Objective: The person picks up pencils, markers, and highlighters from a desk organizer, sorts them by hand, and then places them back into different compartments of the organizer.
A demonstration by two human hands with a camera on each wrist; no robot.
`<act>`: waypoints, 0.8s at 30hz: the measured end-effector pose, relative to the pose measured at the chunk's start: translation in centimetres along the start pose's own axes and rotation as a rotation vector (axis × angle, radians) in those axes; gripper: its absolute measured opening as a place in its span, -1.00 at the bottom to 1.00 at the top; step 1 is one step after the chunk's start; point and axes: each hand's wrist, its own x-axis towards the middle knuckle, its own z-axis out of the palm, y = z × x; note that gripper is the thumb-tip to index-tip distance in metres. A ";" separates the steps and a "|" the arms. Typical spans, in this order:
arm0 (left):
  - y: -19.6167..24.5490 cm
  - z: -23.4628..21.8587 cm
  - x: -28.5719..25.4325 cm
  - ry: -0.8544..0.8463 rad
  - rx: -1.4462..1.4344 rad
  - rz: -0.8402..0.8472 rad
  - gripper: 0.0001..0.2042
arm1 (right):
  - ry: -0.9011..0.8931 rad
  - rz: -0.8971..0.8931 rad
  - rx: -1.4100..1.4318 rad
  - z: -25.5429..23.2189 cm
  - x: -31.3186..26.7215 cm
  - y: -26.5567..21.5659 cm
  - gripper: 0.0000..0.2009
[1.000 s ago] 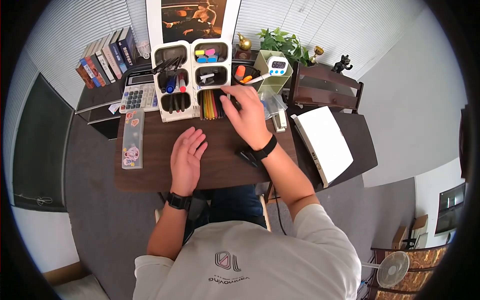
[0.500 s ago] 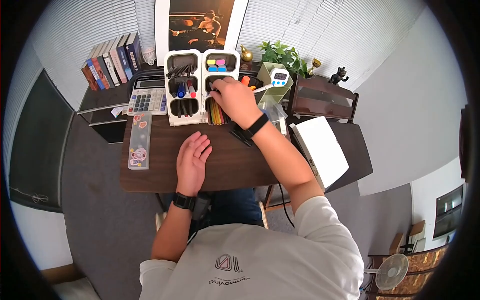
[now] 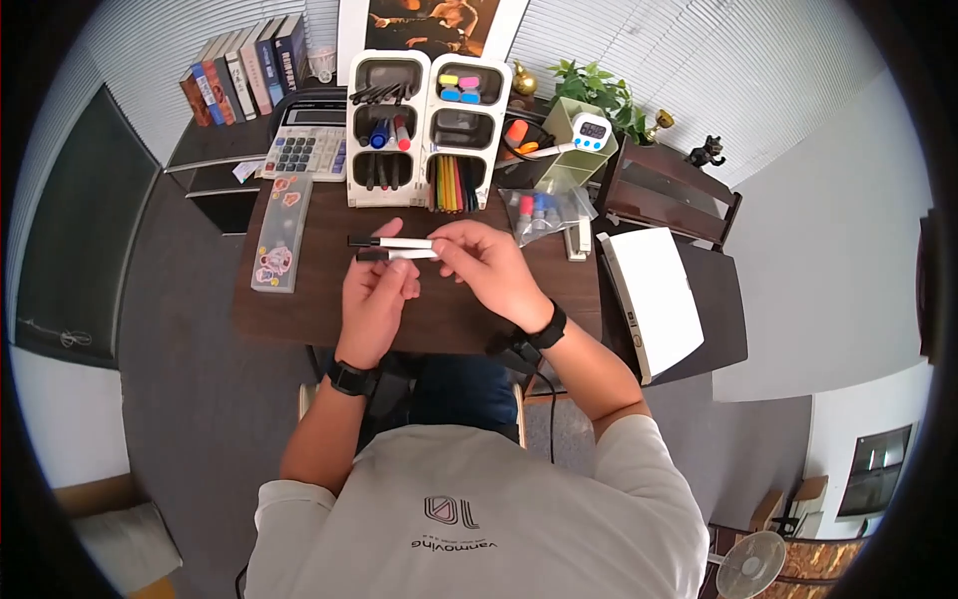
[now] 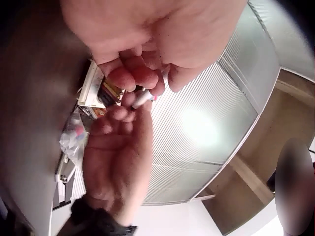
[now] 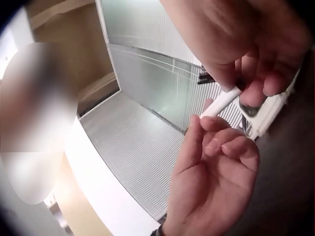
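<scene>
Two white markers with black ends, an upper one [image 3: 404, 243] and a lower one [image 3: 414, 255], lie side by side between the hands in the head view. The right hand [image 3: 489, 270] pinches their right ends between thumb and fingers. On the left, the left hand [image 3: 374, 309] grips the lower marker, thumb on top. From the left wrist, the left hand [image 4: 157, 39] is above and the right hand [image 4: 118, 157] below, fingertips close together. A white marker [image 5: 221, 103] spans the right hand [image 5: 241, 44] and left hand [image 5: 211, 177] in the right wrist view.
Behind the hands stands a white organizer [image 3: 426, 150] with pens, highlighters and colored pencils. A sticker-covered case [image 3: 282, 235] and calculator [image 3: 309, 145] are at left; a plastic bag [image 3: 544, 212], stapler [image 3: 579, 240] and white box [image 3: 654, 299] at right.
The right hand has come out of the organizer's middle right compartment with the markers and moved toward the person. The left hand, open before, now grips one marker. The head view has shifted.
</scene>
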 end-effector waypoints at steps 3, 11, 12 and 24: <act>2.7 -0.4 -0.2 0.049 0.228 0.017 -0.67 | -0.346 0.141 0.202 0.0 1.9 1.3 -0.74; 4.3 -2.4 -0.6 0.193 0.813 0.127 -0.82 | -0.435 -0.411 -0.309 3.2 3.8 2.5 -0.73; 4.1 -2.4 -0.7 0.189 0.919 0.155 -0.82 | -0.434 -0.408 -0.301 3.3 3.8 2.5 -0.73; 2.3 -1.8 -0.1 0.057 1.171 0.293 -0.85 | -0.247 -0.462 -0.513 1.0 3.4 4.2 -0.81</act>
